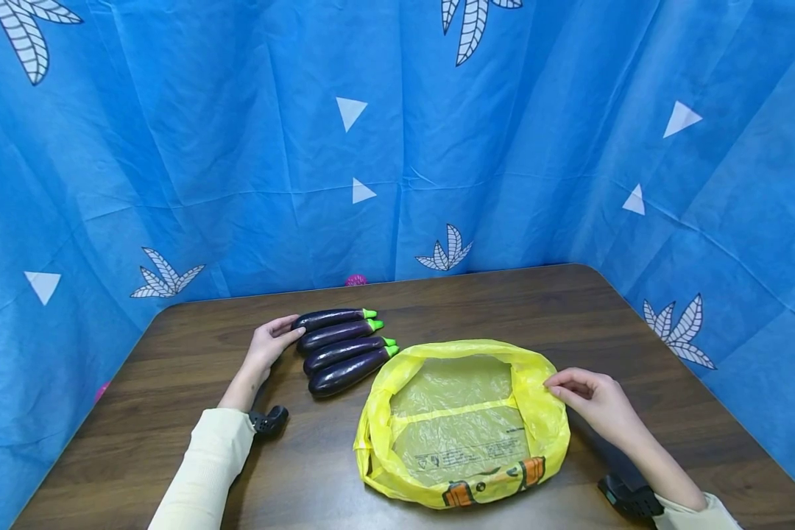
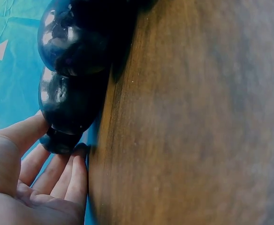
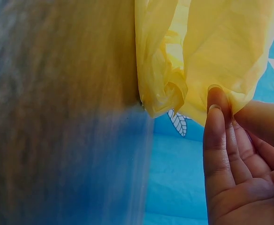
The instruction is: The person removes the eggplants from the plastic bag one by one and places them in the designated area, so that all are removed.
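Several dark purple eggplants (image 1: 344, 368) with bright green stems lie side by side on the wooden table. My left hand (image 1: 274, 344) is at the blunt end of the farthest eggplant (image 1: 327, 319), thumb on the near side and fingers on the far side. The left wrist view has that eggplant's end (image 2: 61, 142) between the thumb and fingers of the left hand (image 2: 43, 183). To the right, a yellow plastic bag (image 1: 543, 434) stands with its mouth spread wide and its rim rolled outward. My right hand (image 1: 589, 397) pinches the bag's right rim between thumb and fingers.
The brown wooden table (image 1: 225, 331) has rounded far corners. A blue curtain (image 1: 271, 147) with white leaves and triangles hangs behind and at the sides. Black devices are strapped at the left wrist (image 1: 269, 421) and the right wrist (image 1: 629, 498).
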Demonstrator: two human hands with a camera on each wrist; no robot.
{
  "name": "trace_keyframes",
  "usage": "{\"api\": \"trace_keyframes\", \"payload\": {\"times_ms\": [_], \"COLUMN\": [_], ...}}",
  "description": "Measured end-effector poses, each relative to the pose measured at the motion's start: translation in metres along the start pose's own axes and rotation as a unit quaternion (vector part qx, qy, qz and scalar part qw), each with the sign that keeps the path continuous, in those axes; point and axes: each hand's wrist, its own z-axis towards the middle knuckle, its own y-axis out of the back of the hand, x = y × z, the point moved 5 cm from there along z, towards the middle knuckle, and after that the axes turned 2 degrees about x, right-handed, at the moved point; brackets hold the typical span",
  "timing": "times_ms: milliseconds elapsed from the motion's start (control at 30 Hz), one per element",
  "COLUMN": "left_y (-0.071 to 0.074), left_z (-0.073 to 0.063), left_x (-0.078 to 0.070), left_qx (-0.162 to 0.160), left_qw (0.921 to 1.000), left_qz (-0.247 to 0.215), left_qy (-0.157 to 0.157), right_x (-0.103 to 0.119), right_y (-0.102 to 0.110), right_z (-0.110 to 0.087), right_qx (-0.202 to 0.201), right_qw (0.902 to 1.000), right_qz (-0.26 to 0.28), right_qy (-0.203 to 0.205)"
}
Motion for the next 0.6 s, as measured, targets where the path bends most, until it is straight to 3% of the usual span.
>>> {"api": "trace_keyframes", "payload": {"times_ms": [600], "left_y": [-0.0022], "left_z": [0.0020], "left_x": [0.0004], "left_qx": [0.007], "left_qw": [0.9998], "left_qz": [0.016], "left_qy": [-0.013], "right_x": [0.0003], "right_y": [0.0000], "right_z": [0.0008], "right_qx": [-0.002], "right_qw": [0.9999], "right_qz": [-0.008], "right_qy": [-0.012]}}
